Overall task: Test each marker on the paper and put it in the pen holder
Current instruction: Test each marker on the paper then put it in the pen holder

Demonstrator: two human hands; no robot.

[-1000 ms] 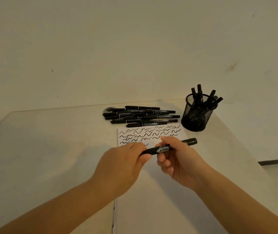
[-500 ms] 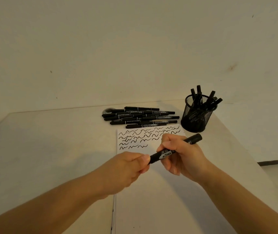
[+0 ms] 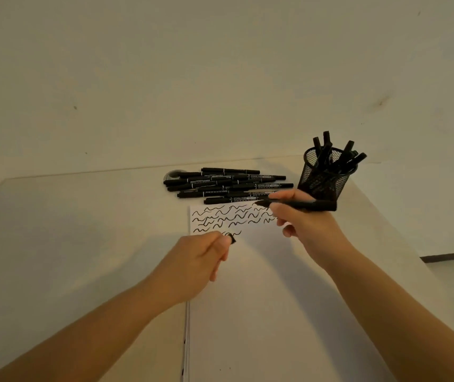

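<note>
The right hand point(image 3: 307, 224) grips an uncapped marker point(image 3: 301, 204) above the paper point(image 3: 247, 299). The left hand point(image 3: 198, 266) pinches its cap point(image 3: 231, 239) near the squiggles point(image 3: 228, 219).

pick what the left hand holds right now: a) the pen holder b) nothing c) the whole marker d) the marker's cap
d: the left hand pinches the small black cap over the paper, while the right hand holds the uncapped marker.
</note>
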